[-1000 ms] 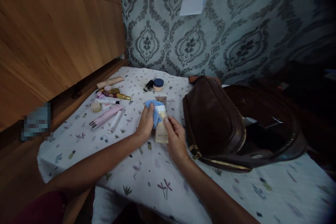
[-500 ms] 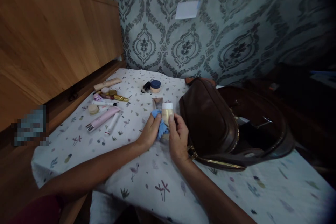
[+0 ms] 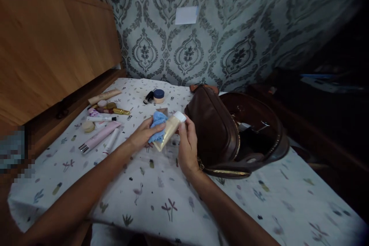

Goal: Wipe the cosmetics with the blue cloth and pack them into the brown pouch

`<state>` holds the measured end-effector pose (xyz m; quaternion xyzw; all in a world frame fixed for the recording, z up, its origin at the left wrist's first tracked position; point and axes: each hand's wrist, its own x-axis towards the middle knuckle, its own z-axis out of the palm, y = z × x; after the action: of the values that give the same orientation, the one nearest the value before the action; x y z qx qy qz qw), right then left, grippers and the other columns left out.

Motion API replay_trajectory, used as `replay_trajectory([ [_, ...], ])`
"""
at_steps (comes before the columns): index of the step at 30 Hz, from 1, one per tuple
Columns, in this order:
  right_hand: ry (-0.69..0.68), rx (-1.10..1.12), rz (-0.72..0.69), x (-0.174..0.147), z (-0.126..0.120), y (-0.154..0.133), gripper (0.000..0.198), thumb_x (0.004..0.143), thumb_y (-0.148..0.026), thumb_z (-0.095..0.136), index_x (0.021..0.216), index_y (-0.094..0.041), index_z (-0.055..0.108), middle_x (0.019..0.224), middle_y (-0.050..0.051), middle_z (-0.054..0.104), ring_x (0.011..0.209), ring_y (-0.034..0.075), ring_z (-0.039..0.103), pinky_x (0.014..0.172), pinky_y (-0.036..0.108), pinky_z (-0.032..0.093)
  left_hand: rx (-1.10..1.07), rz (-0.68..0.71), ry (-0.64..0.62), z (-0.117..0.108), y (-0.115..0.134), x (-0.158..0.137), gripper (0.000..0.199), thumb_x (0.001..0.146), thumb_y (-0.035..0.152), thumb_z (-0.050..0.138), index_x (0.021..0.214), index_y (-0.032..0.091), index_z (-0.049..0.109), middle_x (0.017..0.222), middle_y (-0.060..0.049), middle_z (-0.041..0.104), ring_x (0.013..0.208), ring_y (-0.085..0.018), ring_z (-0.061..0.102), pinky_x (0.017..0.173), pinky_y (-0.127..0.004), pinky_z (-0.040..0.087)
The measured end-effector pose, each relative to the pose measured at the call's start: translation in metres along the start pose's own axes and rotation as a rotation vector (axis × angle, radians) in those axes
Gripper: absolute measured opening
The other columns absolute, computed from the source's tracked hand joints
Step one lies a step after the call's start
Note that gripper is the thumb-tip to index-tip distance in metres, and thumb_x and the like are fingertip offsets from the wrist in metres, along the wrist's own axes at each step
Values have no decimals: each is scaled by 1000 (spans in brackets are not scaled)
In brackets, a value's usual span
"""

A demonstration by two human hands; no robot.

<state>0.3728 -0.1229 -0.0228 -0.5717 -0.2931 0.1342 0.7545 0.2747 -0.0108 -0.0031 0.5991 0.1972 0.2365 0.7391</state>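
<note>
A pale gold squeeze tube with a white cap is held tilted between my hands, its cap up and to the right. My left hand is closed on a blue cloth, which it presses against the tube's left side. At the cap end, the fingers of my right hand grip the tube. Behind the cloth a small brownish item lies on the table, mostly covered. Just to the right of my right hand stands an open brown leather bag.
Several cosmetics lie at left, among them a pink tube, a white tube and a gold stick. A jar with a dark blue lid stands farther back. A wooden cabinet borders the patterned tablecloth.
The tube has gone from nearly upright to tilted, its cap now leaning right. The cloth has spread more over its left side. The whole view has shifted, moving the scene leftward.
</note>
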Motion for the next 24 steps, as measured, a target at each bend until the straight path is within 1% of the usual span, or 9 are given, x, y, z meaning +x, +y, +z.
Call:
replay_trajectory([
  [3,-97,51,96,5,-1,-3,49,90,-52,60,128,-22,59,102,4,65,79,17,56,72,30,48,76,-47,-58,-19,6,5,47,62,51,87,87,16,67,74,-1,65,62,-12,57,55,-23,44],
  [5,-175,85,140,6,0,-4,47,87,-52,63,123,-21,62,90,2,64,70,15,52,65,28,47,112,-81,-77,-27,6,7,47,63,53,86,85,15,68,74,-1,65,63,-13,57,56,-23,44],
  [9,-264,86,92,2,3,-5,40,81,-47,71,111,-21,67,97,4,68,82,18,59,73,28,50,203,-128,-147,-35,1,7,49,69,62,79,79,16,67,67,0,60,58,-11,51,52,-22,40],
  [11,-287,51,50,-1,4,-4,38,80,-47,71,107,-20,68,96,4,69,83,19,61,73,28,51,238,-143,-183,-37,0,6,51,70,65,77,75,15,66,64,1,58,57,-11,49,52,-22,39],
  [15,-253,12,13,1,2,-4,37,85,-49,66,106,-18,66,92,3,68,81,17,60,71,27,51,236,-206,-226,-42,3,6,54,68,66,77,74,14,66,62,2,57,55,-9,48,50,-20,37],
  [18,-193,21,-15,5,0,-5,35,86,-47,65,105,-18,65,93,4,66,85,18,60,74,28,51,218,-270,-243,-50,6,7,57,62,69,80,68,14,65,53,4,52,46,-7,44,43,-20,34],
  [20,-157,52,-34,7,-1,-6,33,86,-46,65,105,-19,63,94,4,65,88,18,60,78,30,52,198,-303,-221,-54,7,9,61,56,74,80,64,15,63,47,4,50,39,-7,42,37,-20,33],
  [22,-125,90,-48,7,0,-7,32,86,-45,65,104,-19,61,96,4,64,90,18,60,81,31,51,159,-308,-182,-57,9,10,65,53,78,79,65,16,63,46,2,53,35,-9,45,33,-20,31],
  [24,-97,112,-65,6,1,-7,31,86,-44,66,104,-20,59,97,4,62,91,18,60,81,31,51,99,-300,-144,-58,11,10,64,57,78,76,68,16,63,48,-1,58,36,-11,51,30,-18,27],
])
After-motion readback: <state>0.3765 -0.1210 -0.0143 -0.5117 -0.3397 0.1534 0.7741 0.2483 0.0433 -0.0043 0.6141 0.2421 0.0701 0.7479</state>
